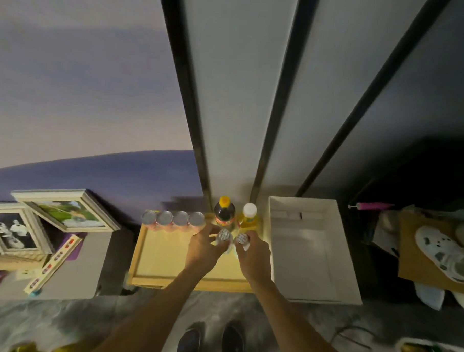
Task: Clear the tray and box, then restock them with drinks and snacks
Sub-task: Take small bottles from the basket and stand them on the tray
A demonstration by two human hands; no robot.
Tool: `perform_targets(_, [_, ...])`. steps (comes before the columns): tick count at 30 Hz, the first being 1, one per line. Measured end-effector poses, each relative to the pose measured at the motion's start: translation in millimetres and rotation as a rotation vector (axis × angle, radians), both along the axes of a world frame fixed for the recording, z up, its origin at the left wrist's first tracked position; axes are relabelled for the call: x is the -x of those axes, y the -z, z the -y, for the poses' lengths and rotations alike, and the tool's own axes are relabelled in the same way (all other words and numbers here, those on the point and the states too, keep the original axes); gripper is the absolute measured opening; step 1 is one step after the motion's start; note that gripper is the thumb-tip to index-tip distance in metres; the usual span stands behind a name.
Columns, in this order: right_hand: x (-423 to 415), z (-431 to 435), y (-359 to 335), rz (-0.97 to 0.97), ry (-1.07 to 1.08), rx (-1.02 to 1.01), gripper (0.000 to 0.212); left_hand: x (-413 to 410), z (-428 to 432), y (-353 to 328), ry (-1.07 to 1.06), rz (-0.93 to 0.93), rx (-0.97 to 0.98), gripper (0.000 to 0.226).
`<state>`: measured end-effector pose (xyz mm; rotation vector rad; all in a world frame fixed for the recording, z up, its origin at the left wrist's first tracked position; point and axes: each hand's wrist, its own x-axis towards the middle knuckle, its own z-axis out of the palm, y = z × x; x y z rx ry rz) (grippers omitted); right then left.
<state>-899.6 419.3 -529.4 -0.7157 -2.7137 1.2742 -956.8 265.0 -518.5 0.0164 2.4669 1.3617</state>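
Head view, looking straight down: one flat rectangular wooden tray (152, 260) sits dead centre, pale yellow and smooth, with a low raised rim. At its three o'clock, just beside it, is one white box (315, 262), cardboard by the look of it, open-topped, deep and straight-walled.

Along the tray's far edge, from eleven to twelve o'clock, four little bottles (173, 218) stand in a tight row. They have pinkish bodies and round silvery foil lids, each touching the next. At the tray's one o'clock stand two taller bottles, both upright: a dark bottle (224, 214) with a yellow cap, and right beside it a yellow bottle (248, 218) with a white cap.

Now the hands! The left hand (204, 245) has its fingers curled round the first foil-topped bottle (224, 235). The right hand (254, 254) grips the second foil-topped bottle (242, 238), with the same round crinkled lid. The two sit side by side just in front of the taller pair, and whether they touch the tray floor I cannot tell.

Out at nine o'clock are two pale moulded frames. The landscape frame (67, 212) lies tilted across the corner of the black-and-white photo frame (10, 231). At six o'clock, two dark shoes (191, 341) stand on a mottled grey floor (59, 325).
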Motion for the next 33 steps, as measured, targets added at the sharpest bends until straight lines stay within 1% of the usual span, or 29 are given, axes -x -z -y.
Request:
perform_targets(3, [9.7, -0.3, 14.2, 0.045, 0.004, 0.007, 0.019, 10.0, -3.6, 21.0, -0.009, 0.036, 0.008, 0.029])
perform_targets(8, [19.8, 0.7, 28.9, 0.106, 0.005, 0.03, 0.027, 15.0, -5.7, 40.2, -0.039, 0.068, 0.017, 0.033])
perform_targets(12, [18.7, 4.6, 32.3, 0.116, 0.003, 0.027, 0.029, 8.1, -2.9, 56.8, -0.056, 0.119, 0.001, 0.031])
perform_targets(16, [20.1, 4.6, 30.9, 0.147, -0.01, 0.024, 0.04, 3.7, 0.5, 65.4, -0.054, 0.128, 0.0, 0.032])
perform_targets(23, [13.6, 3.6, 22.6, 0.199, -0.02, -0.043, 0.049, 6.3, 5.4, 66.7, 0.02, 0.101, 0.087, 0.04])
perform_targets(26, [11.6, 0.3, 10.6, 0.181, -0.056, -0.085, 0.053, 6.1, 6.0, 51.0, 0.061, 0.079, 0.131, 0.044])
perform_targets(29, [11.3, -7.8, -12.6, 0.156, -0.071, -0.133, 0.056, 9.6, 9.0, 24.3, 0.079, 0.043, 0.171, 0.053])
perform_targets(33, [17.7, -27.1, -60.2, 0.095, -0.08, -0.198, 0.056, 22.6, 12.0, -36.3, 0.102, -0.055, 0.201, 0.056])
